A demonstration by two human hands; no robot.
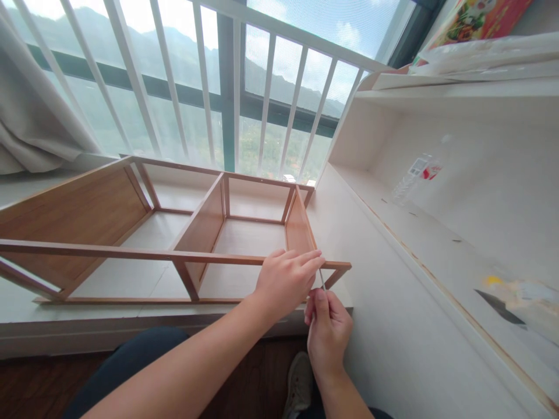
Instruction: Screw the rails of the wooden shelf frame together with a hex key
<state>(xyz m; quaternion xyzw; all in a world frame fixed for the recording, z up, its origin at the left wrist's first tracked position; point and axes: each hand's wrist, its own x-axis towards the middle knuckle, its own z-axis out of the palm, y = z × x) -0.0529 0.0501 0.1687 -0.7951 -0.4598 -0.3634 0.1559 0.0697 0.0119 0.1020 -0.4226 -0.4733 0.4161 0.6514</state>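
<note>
A brown wooden shelf frame with several flat panels lies on its side on the white window ledge. My left hand reaches over its front rail near the right end, the fingers bent over the rail beside the end panel. Just below, my right hand is closed around a thin metal rod that looks like a hex key. The rod points up to the underside of the rail, by my left fingertips. Its tip and its lower end are hidden.
White railing bars stand behind the frame, before the window. To the right is a white shelf unit holding plastic packaging and a dark flat piece. A grey curtain hangs at left; a shoe shows below.
</note>
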